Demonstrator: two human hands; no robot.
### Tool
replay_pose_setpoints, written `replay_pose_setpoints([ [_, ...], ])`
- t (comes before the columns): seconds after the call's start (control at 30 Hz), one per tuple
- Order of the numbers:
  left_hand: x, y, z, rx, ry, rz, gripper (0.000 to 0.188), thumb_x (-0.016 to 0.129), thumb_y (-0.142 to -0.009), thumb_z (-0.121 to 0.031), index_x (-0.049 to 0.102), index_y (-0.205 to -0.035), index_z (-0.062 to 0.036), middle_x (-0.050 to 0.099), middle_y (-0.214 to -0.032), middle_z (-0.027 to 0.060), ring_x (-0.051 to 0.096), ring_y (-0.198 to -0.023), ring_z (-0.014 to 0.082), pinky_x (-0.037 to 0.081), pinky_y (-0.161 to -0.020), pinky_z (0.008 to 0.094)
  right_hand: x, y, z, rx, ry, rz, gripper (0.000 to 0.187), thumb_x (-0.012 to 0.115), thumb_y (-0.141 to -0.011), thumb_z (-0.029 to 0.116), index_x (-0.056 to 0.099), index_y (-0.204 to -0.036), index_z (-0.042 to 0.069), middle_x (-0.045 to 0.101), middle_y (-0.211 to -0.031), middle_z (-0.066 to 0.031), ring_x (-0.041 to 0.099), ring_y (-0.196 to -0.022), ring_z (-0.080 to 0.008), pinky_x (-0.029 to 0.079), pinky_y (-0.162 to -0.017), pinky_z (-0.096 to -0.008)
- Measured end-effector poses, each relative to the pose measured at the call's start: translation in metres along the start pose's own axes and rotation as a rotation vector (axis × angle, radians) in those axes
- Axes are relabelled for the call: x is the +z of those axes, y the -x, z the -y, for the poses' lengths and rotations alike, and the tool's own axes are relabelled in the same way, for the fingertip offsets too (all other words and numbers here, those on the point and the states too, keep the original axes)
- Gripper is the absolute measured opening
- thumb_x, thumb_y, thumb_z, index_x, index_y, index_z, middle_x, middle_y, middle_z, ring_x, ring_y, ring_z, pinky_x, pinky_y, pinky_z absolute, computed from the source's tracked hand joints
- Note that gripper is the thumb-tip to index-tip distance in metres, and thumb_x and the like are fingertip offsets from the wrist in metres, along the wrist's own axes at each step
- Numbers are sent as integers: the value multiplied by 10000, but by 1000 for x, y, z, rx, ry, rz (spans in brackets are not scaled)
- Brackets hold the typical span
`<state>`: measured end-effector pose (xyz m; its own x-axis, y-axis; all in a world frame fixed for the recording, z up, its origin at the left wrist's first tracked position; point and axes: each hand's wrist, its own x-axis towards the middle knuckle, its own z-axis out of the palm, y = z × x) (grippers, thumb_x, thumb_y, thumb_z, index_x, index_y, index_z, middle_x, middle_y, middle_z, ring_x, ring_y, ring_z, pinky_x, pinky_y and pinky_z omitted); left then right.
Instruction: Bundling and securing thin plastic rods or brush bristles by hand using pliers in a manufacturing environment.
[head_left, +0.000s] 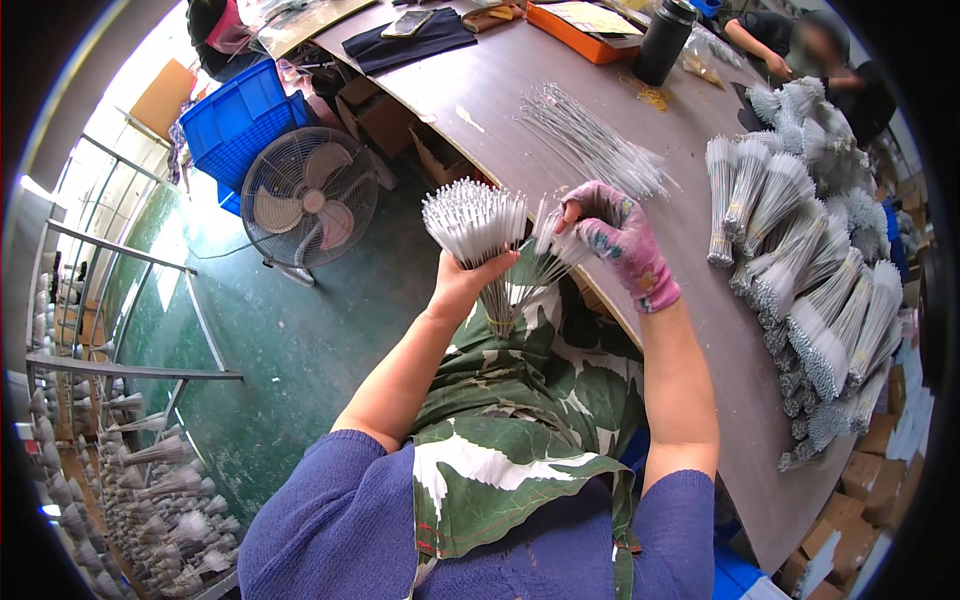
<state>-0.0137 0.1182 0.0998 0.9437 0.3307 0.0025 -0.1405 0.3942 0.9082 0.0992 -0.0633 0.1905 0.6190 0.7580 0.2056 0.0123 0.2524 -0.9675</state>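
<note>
My bare left hand is closed around a thick bundle of thin wire brushes, with their white bristled heads fanned out at the top. Lower down, the wire stems draw together at a band above my lap. My right hand, in a pink flowered glove with bare fingertips, is closed beside the bundle. Between its fingers and the bundle, a few brushes lean away to the right; its fingertips seem to pinch them. Beyond that hand, a loose spread of wire brushes lies on the grey table.
Banded brush bundles are heaped along the table's right side. Farther back stand a black bottle and an orange tray. A floor fan and blue crates are at left. Another person sits at far right.
</note>
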Motion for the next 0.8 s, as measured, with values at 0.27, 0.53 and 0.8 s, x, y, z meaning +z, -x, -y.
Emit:
replay_pose_setpoints([
  [0.27, 1, 1, -1, -2, -46, 22, 255, 757, -732, -43, 638, -957, -28, 627, -868, -14, 570, -796, 76, 465, -727, 239, 28, 0, 14, 89, 100, -140, 241, 668, -821, 91, 580, -1030, 8, 587, -792, -8, 535, -682, -69, 459, -620, -210],
  [0.53, -1, -1, 0, 8, 10, 37, 232, 735, -752, -35, 638, -963, -23, 643, -872, 3, 593, -810, 95, 473, -763, 251, 16, -6, 2, 137, 71, -204, 126, 666, -818, 49, 619, -931, 19, 605, -784, -1, 551, -678, -57, 457, -566, -198],
  [0.8, -5, -2, 1, -26, 58, 110, 221, 694, -780, -13, 624, -989, -12, 651, -888, 37, 627, -851, 141, 487, -794, 279, 13, -7, 3, 173, 183, -173, 245, 576, -807, -15, 591, -1050, 10, 609, -1033, -39, 544, -942, -84, 437, -836, -237],
])
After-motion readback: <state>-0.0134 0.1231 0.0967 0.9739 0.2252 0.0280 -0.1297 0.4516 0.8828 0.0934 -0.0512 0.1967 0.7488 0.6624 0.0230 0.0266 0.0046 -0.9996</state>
